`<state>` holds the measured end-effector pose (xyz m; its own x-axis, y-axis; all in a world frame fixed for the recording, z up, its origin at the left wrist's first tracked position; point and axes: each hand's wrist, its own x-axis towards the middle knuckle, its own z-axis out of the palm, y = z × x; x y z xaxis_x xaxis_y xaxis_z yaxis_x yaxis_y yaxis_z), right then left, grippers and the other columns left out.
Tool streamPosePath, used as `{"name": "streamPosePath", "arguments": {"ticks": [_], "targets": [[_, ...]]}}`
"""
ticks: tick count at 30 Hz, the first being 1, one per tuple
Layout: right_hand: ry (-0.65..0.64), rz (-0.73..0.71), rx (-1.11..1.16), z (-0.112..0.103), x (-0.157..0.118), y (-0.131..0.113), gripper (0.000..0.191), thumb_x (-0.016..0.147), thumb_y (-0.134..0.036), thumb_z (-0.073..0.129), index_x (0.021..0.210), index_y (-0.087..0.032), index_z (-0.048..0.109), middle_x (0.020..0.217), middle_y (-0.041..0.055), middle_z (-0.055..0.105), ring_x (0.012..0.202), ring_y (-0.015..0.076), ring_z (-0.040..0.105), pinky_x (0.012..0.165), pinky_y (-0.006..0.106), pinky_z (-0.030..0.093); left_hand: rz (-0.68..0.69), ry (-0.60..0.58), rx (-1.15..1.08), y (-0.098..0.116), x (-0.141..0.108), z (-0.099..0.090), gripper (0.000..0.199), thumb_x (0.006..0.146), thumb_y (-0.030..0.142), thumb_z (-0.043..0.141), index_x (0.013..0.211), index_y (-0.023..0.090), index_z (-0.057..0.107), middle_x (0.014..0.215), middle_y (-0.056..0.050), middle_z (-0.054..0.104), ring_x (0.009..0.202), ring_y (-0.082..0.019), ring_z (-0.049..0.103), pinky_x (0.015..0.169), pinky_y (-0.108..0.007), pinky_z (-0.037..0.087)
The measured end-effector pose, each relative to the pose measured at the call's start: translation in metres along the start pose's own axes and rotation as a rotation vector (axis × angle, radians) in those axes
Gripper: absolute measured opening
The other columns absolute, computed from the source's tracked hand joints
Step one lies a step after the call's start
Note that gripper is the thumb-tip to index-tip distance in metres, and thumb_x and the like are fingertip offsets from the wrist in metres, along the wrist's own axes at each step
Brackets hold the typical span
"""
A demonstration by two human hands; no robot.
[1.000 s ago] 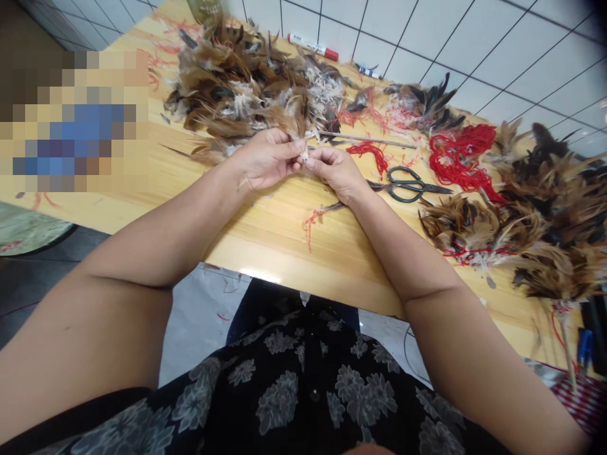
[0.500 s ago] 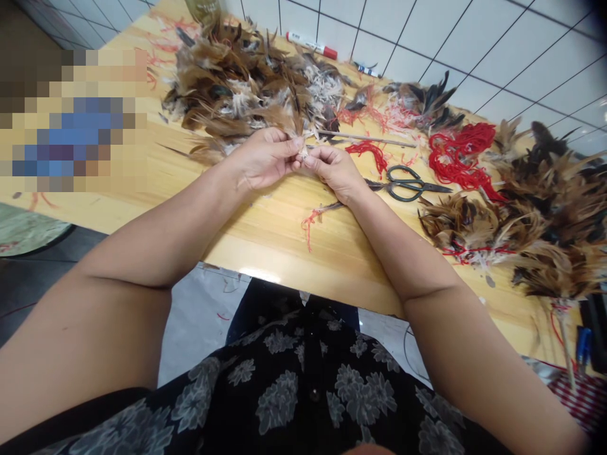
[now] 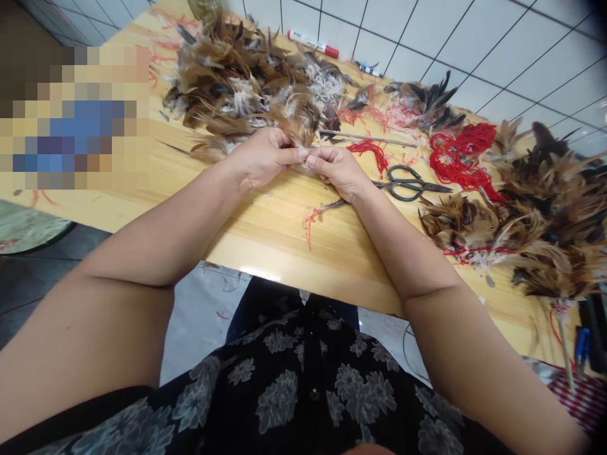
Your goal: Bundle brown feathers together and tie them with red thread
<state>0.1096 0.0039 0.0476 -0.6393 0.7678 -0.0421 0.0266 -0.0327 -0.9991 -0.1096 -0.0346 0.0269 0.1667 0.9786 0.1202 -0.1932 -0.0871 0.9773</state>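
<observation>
Above the table, both my hands meet at a small bunch of brown feathers [image 3: 302, 126]. My left hand [image 3: 270, 157] is closed, thumb and fingers pinching the pale quill ends. Close against it, my right hand [image 3: 339, 169] is also closed on the base of the same bunch, thumb against forefinger. Behind the bunch lies a big heap of brown and white feathers [image 3: 237, 76]. Dark-handled scissors [image 3: 408, 183] lie just right of my right hand. A loose feather with frayed red thread [image 3: 313, 221] lies below that hand.
Red cords [image 3: 462, 155] lie right of centre, with tied feather bundles [image 3: 478, 221] nearer the right edge. A thin stick [image 3: 367, 137] lies behind my right hand. A red-capped marker [image 3: 313, 44] rests by the tiled wall [image 3: 436, 44]. The left side is partly pixelated.
The feather bunch now stands more spread and visible above my fingers. My left thumb has straightened toward the right hand, and the fingertips have drawn closer together.
</observation>
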Motion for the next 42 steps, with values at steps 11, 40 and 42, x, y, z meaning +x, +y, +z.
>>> {"name": "streamPosePath", "arguments": {"ticks": [11, 40, 42], "targets": [[-0.07, -0.053, 0.046, 0.0, 0.003, 0.011, 0.083, 0.061, -0.086, 0.123, 0.084, -0.023, 0.073, 0.085, -0.0016, 0.075, 0.09, 0.0146, 0.065, 0.079, 0.027, 0.055, -0.096, -0.021, -0.009, -0.001, -0.001, 0.0, 0.065, 0.073, 0.066, 0.134, 0.097, 0.028, 0.086, 0.099, -0.003, 0.091, 0.138, -0.042, 0.082, 0.124, -0.052, 0.065], [0.266, 0.015, -0.215, 0.01, 0.005, 0.006, 0.062, 0.116, -0.057, 0.094, 0.076, -0.025, 0.058, 0.071, -0.0064, 0.045, 0.075, 0.0131, 0.039, 0.075, 0.029, 0.039, -0.006, 0.326, 0.018, 0.005, 0.005, 0.011, 0.054, 0.093, 0.026, 0.126, 0.092, 0.025, 0.072, 0.088, 0.0, 0.074, 0.088, -0.022, 0.08, 0.074, -0.029, 0.062], [0.288, 0.006, -0.309, 0.007, 0.007, 0.01, 0.053, 0.121, -0.04, 0.085, 0.077, -0.024, 0.06, 0.072, -0.0056, 0.049, 0.077, 0.014, 0.043, 0.079, 0.03, 0.042, 0.06, 0.381, 0.116, 0.007, 0.005, 0.012, 0.056, 0.094, 0.028, 0.125, 0.093, 0.026, 0.069, 0.091, -0.001, 0.072, 0.103, -0.027, 0.083, 0.086, -0.032, 0.066]]}}
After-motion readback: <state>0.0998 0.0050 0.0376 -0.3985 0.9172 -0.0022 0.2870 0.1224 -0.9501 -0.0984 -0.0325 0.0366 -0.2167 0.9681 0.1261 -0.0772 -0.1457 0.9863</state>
